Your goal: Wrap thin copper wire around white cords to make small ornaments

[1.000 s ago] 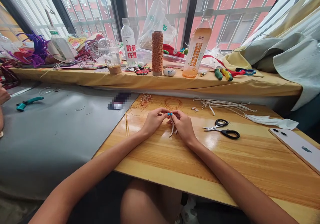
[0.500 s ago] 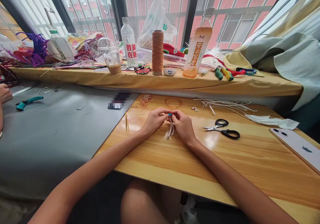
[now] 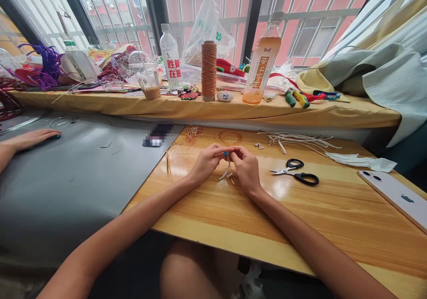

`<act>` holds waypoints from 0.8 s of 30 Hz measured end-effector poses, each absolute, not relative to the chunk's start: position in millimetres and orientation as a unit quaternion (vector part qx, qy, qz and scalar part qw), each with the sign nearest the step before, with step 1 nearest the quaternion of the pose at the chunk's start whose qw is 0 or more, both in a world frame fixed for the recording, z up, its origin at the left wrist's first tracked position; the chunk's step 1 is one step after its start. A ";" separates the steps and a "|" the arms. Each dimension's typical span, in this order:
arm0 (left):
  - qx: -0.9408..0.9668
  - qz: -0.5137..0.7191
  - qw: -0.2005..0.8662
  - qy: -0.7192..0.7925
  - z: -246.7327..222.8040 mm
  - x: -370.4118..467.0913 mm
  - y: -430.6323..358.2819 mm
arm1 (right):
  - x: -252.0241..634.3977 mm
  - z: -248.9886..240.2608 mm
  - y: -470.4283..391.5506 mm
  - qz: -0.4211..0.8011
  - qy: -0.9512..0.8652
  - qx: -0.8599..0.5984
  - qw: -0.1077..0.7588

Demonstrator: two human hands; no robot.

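Observation:
Both hands meet above the wooden table [image 3: 267,214]. My left hand [image 3: 207,162] pinches one side of a white cord piece [image 3: 227,170] with a small blue part [image 3: 226,153] at its top. My right hand [image 3: 246,167] closes on the other side of that piece, its fingertips touching those of the left. White cord ends hang below the fingers. What lies between the fingertips is mostly covered. Black-handled scissors [image 3: 296,173] lie to the right of my right hand, blades pointing left.
White cords [image 3: 300,140] and a white cloth strip [image 3: 362,161] lie at the back right, a phone [image 3: 395,197] at the right. Orange wire [image 3: 230,137] is behind my hands. Another person's hand [image 3: 35,138] rests on the grey mat [image 3: 76,179]. Bottles and a thread spool [image 3: 208,70] line the ledge.
The other person's hand has reached in from the left and now covers the teal pliers. My fingers have shifted slightly around the cord piece, and its hanging ends have swung left.

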State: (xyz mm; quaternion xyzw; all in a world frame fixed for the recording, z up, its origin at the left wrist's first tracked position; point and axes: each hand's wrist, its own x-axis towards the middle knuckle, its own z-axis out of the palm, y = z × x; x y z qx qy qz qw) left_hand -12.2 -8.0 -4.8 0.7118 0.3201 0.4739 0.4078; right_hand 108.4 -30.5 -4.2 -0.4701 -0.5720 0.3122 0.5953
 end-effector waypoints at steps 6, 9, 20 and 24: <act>0.698 0.474 0.407 0.350 -1.3 -12.0 -9.9 | 106.8 -2.8 -31.8 0.334 -0.563 -0.473 0.589; 0.685 0.481 0.405 0.368 -0.8 -12.7 -10.3 | 108.2 -2.2 -32.7 0.312 -0.595 -0.478 0.567; 0.705 0.470 0.372 0.378 -2.8 -16.4 -6.7 | 113.3 -2.9 -31.0 0.115 -0.737 -0.487 0.454; 0.712 0.472 0.352 0.383 -4.5 -16.8 -5.7 | 112.8 -0.7 -31.6 0.132 -0.740 -0.489 0.442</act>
